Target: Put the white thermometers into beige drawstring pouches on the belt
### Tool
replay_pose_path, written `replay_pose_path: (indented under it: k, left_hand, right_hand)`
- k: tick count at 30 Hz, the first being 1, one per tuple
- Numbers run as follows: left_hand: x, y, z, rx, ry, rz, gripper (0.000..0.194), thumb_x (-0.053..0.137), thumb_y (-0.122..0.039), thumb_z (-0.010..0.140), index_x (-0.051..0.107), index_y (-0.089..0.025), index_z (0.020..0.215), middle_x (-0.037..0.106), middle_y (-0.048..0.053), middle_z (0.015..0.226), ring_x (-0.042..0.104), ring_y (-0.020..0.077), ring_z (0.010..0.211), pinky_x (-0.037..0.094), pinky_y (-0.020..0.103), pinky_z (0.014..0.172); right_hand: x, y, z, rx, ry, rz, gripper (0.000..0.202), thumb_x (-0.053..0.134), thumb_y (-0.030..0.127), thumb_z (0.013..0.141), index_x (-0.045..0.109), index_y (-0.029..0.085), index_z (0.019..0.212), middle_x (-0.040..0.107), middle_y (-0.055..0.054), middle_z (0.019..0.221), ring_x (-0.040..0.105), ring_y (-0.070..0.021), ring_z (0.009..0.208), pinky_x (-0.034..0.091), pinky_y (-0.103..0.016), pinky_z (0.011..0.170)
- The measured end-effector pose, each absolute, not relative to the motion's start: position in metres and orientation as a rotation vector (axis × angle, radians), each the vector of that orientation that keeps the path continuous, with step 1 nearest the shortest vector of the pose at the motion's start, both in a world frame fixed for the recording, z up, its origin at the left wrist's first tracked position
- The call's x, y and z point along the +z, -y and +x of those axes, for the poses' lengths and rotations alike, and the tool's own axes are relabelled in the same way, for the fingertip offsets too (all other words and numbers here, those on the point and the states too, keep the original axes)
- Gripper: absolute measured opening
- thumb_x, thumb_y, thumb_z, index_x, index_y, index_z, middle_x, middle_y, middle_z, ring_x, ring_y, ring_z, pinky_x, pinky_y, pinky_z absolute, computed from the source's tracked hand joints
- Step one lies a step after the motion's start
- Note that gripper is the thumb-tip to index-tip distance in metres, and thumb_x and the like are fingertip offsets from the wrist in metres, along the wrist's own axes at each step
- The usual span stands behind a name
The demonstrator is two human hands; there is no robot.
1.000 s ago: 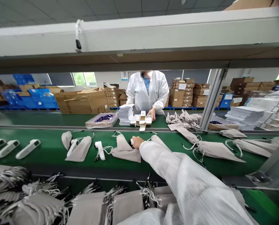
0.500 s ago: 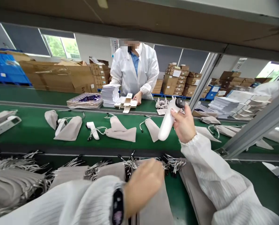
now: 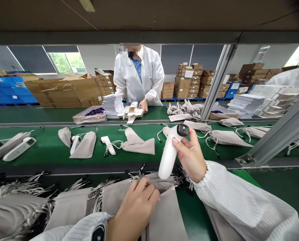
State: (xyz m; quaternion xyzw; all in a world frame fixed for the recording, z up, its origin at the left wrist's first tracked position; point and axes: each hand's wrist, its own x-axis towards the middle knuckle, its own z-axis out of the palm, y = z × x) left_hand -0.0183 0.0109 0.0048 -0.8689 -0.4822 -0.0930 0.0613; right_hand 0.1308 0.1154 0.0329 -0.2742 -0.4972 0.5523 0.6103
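Observation:
My right hand (image 3: 192, 158) is closed around a white handheld thermometer (image 3: 168, 157) with a black sensor head. Its rounded lower end points down, just above a grey drawstring bag (image 3: 167, 214). The curled fingers of my left hand (image 3: 138, 206) grip the upper edge of this bag, whose mouth gapes a little to the right of them; my fingertips are partly hidden. Beneath and beside it lie stacks of similar bags (image 3: 71, 204) with white cords. Several bags and white thermometers, such as one thermometer (image 3: 108, 146), lie on the green belt (image 3: 51, 147) beyond.
Across the belt a co-worker (image 3: 140, 73) in a white coat handles a white folded carton (image 3: 131, 112) beside a paper stack (image 3: 113, 104). A metal post (image 3: 219, 80) rises at the right, and a shelf beam (image 3: 139, 37) spans overhead. Cardboard boxes (image 3: 61, 90) stand behind.
My right hand has brought the thermometer down and toward me, with its sensor head now turned more my way. My left hand, blurred before, now grips the bag's edge, and the bag's mouth is parted.

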Motion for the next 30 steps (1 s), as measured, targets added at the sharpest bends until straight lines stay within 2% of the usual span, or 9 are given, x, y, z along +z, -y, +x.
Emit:
replay_pose_path:
  k: [6,8,11,18,22,24,26,28,30]
  left_hand:
    - [0.042,-0.02,-0.023,-0.622,1.797,-2.81,0.018,0.04,-0.023,0.087,0.048,-0.018,0.071,0.053,-0.002,0.073,0.047,0.0125,0.07,0.04,0.024,0.065]
    - [0.053,-0.022,-0.025,-0.853,1.895,-2.731,0.019,0.038,-0.025,0.087,0.047,-0.018,0.072,0.051,-0.002,0.072,0.047,0.0109,0.066,0.039,0.022,0.062]
    - [0.062,-0.026,-0.028,-1.043,1.849,-2.711,0.015,0.041,-0.026,0.086,0.047,-0.019,0.074,0.048,-0.001,0.076,0.046,0.0103,0.067,0.038,0.02,0.061]
    - [0.064,-0.026,-0.041,-0.866,1.91,-2.723,0.016,0.039,-0.031,0.085,0.049,-0.02,0.079,0.046,0.0,0.083,0.046,0.0107,0.064,0.037,0.021,0.058]
    - [0.079,-0.012,-0.057,-0.666,2.244,-2.734,0.031,0.033,-0.037,0.086,0.044,-0.019,0.064,0.041,-0.004,0.056,0.037,0.0101,0.049,0.028,0.02,0.047]
    - [0.09,-0.009,-0.058,-0.881,2.263,-2.767,0.036,0.032,-0.036,0.087,0.039,-0.018,0.057,0.037,-0.005,0.052,0.033,0.0086,0.046,0.026,0.019,0.045]
    - [0.098,-0.011,-0.049,-1.258,2.174,-2.739,0.033,0.031,-0.035,0.087,0.041,-0.018,0.06,0.039,-0.005,0.054,0.034,0.0077,0.047,0.028,0.018,0.045]
    - [0.1,-0.014,-0.033,-1.464,1.951,-2.79,0.031,0.03,-0.031,0.089,0.044,-0.017,0.065,0.044,-0.004,0.057,0.04,0.0078,0.05,0.033,0.018,0.049]
    - [0.093,-0.017,-0.016,-1.431,1.663,-2.841,0.026,0.033,-0.028,0.089,0.05,-0.017,0.073,0.052,-0.001,0.068,0.048,0.0101,0.064,0.039,0.02,0.06]
  right_hand:
    - [0.036,-0.111,0.134,1.547,1.354,-0.65,0.037,0.062,0.033,0.07,0.039,0.028,0.099,0.051,0.002,0.086,0.052,-0.0102,0.072,0.046,-0.023,0.063]
    - [0.035,-0.112,0.135,1.749,1.596,-0.622,0.026,0.055,0.042,0.074,0.044,0.022,0.086,0.046,0.003,0.07,0.046,-0.007,0.058,0.043,-0.02,0.055]
    - [0.032,-0.107,0.134,1.928,1.945,-0.574,0.036,0.036,0.052,0.081,0.044,0.017,0.074,0.034,0.006,0.055,0.034,-0.0052,0.045,0.034,-0.018,0.042]
    - [0.038,-0.11,0.146,1.306,2.278,-0.517,0.056,0.025,0.056,0.082,0.037,0.015,0.046,0.041,0.0,0.059,0.034,-0.007,0.049,0.029,-0.022,0.045]
    - [0.042,-0.147,0.171,0.893,1.76,-0.867,0.048,0.039,0.056,0.077,0.058,0.016,0.059,0.044,0.0,0.048,0.04,-0.0101,0.046,0.035,-0.025,0.047]
    - [0.039,-0.145,0.166,1.016,1.817,-0.792,0.046,0.048,0.057,0.071,0.062,0.015,0.086,0.05,0.0,0.054,0.045,-0.0117,0.05,0.04,-0.027,0.052]
    - [0.034,-0.124,0.149,1.373,2.007,-0.528,0.061,0.063,0.054,0.058,0.054,0.018,0.107,0.059,-0.002,0.072,0.052,-0.0135,0.06,0.044,-0.028,0.058]
    - [0.029,-0.1,0.13,1.653,2.042,-0.301,0.064,0.072,0.045,0.049,0.053,0.02,0.105,0.06,-0.003,0.082,0.055,-0.0152,0.067,0.046,-0.028,0.061]
    - [0.026,-0.093,0.128,1.636,1.923,-0.373,0.039,0.07,0.038,0.054,0.057,0.018,0.085,0.059,-0.003,0.077,0.056,-0.0166,0.069,0.047,-0.029,0.062]
